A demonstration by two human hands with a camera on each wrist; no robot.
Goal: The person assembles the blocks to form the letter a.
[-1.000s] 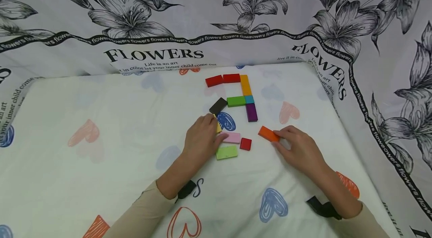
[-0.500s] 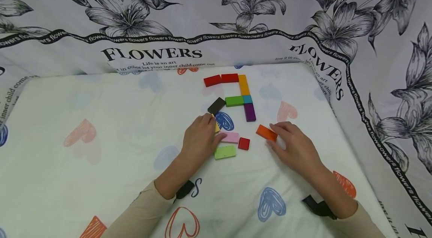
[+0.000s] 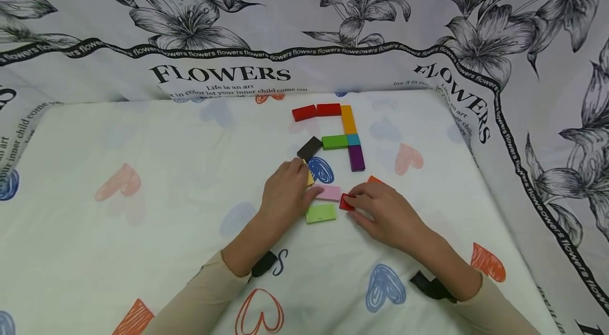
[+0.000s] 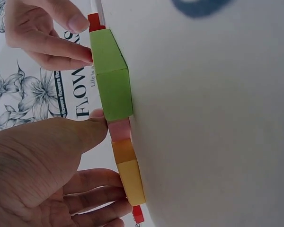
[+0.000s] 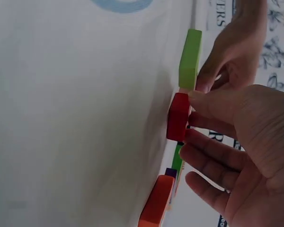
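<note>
In the head view my left hand (image 3: pixel 285 189) has its fingers curled over the yellow block (image 3: pixel 310 177), which they mostly hide. Its thumb touches the pink block (image 3: pixel 329 193) alongside. My right hand (image 3: pixel 387 213) pinches a small red block (image 3: pixel 344 202) between thumb and fingers, close to the pink block's right end. In the right wrist view this red block (image 5: pixel 178 116) sits at the fingertips. A light green block (image 3: pixel 321 213) lies just below the pink one. Partly covered by the right hand is an orange block (image 3: pixel 374 179).
Beyond the hands, a chain of blocks lies flat: two red (image 3: pixel 328 109), an amber (image 3: pixel 349 119), a teal (image 3: pixel 353 139), a green (image 3: pixel 335 142), a purple (image 3: pixel 356 158) and a dark one (image 3: pixel 310 148). A white printed cloth (image 3: pixel 181 166) covers the surface; flowered fabric (image 3: pixel 333 71) borders it.
My right hand has let go of the orange block and moved left to the small red block, which it now pinches. The left hand has stayed at the yellow block.
</note>
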